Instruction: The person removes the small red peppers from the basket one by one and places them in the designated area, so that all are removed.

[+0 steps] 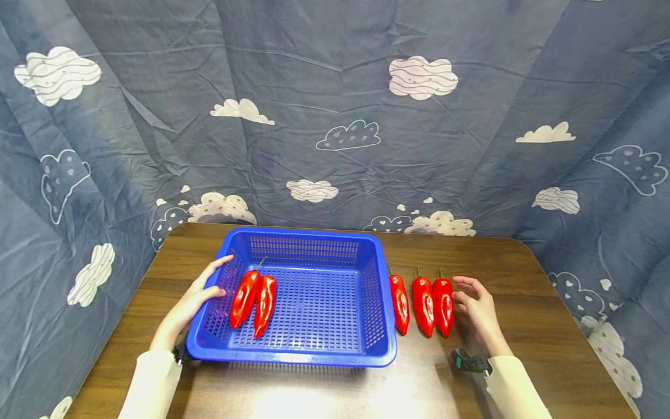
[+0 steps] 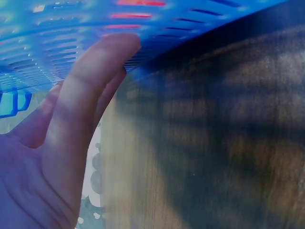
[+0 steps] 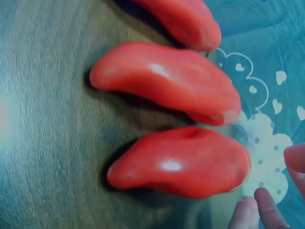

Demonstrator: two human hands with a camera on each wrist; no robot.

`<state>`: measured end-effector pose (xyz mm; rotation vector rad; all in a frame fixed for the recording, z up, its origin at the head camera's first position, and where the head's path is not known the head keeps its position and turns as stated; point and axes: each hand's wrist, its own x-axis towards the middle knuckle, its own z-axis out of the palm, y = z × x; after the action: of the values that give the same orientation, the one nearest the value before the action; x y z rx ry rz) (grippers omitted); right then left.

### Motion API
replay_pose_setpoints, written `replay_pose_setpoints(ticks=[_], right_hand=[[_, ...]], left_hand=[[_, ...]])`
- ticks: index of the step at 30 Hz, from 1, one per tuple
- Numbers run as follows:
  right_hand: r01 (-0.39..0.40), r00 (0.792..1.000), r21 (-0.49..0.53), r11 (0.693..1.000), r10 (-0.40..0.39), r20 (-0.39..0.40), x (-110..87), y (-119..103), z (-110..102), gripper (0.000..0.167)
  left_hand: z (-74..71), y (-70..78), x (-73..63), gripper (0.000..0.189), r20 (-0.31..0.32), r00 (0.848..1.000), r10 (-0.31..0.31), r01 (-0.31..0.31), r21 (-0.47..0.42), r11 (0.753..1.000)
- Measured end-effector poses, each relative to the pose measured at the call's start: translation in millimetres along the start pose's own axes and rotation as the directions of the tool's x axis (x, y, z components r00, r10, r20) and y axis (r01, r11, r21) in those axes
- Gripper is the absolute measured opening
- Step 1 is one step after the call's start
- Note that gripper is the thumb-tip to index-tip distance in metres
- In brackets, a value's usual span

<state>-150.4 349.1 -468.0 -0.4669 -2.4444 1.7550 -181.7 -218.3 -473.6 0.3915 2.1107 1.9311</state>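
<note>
l hand (image 1: 189,302) is resting on l edge of bskt (image 1: 290,356), fingers unclenched; r hand (image 1: 480,308) is hovering, fingers parted, beside far-r pepper (image 1: 444,308), lying on table (image 1: 534,326) past bskt's r edge. imo gd grip's calling for mid-body pinch, sparing stem (image 1: 441,272), l hand steadying.

Head view looks forward-down; close wrist views share the table (image 1: 528,302).

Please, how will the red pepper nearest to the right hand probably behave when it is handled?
The pepper may feel slippery, since its skin shines. Its rounded, tapering body might roll a little if the right hand pushes it. It looks plump, so probably fairly firm.
</note>
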Motion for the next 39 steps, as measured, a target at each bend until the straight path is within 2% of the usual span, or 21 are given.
replay_pose_setpoints(ticks=[6, 10, 14, 20, 27, 30, 35, 39], right_hand=[[0.073, 0.996, -0.002, 0.997, -0.073, -0.044, -3.0, -8.0, 10.5, 0.037], [0.136, 0.991, -0.025, 0.99, -0.136, -0.01, -6.0, -12.7, 21.8, 0.035], [0.203, 0.978, -0.087, 0.975, -0.198, 0.059, -10.1, -15.5, 34.6, 0.034], [0.248, 0.966, -0.226, 0.942, -0.223, 0.129, -13.5, -16.2, 49.1, 0.032], [0.316, 0.945, -0.273, 0.909, -0.278, 0.169, -14.5, -14.8, 59.2, 0.034], [0.374, 0.925, -0.298, 0.879, -0.33, 0.187, -13.7, -12.9, 62.6, 0.034], [0.481, 0.876, -0.386, 0.787, -0.427, 0.223, -12.9, -9.2, 67.8, 0.035], [0.5, 0.865, -0.464, 0.731, -0.437, 0.245, -13.9, -7.3, 71.2, 0.036]], left_hand=[[-0.9, 0.4, -1.6, 0.069, -0.003, 1.0, -0.025, 0.025, -0.006, 1.0], [-0.2, 1.0, -1.4, 0.068, -0.002, 1.0, -0.021, 0.021, -0.006, 1.0], [0.3, 1.6, -1.4, 0.068, 0.0, 1.0, -0.009, 0.009, 0.0, 1.0], [0.2, 1.0, -0.8, 0.067, 0.003, 1.0, -0.016, 0.016, -0.012, 1.0], [0.0, 1.8, -1.5, 0.069, -0.001, 1.0, -0.024, 0.024, -0.007, 1.0], [0.0, 1.3, -1.1, 0.069, 0.001, 1.0, -0.014, 0.014, -0.005, 1.0], [0.2, 0.4, -0.5, 0.07, -0.006, 1.0, -0.001, 0.001, 0.012, 1.0], [0.2, 0.7, -0.9, 0.07, -0.008, 1.0, -0.017, 0.017, -0.001, 1.0]])
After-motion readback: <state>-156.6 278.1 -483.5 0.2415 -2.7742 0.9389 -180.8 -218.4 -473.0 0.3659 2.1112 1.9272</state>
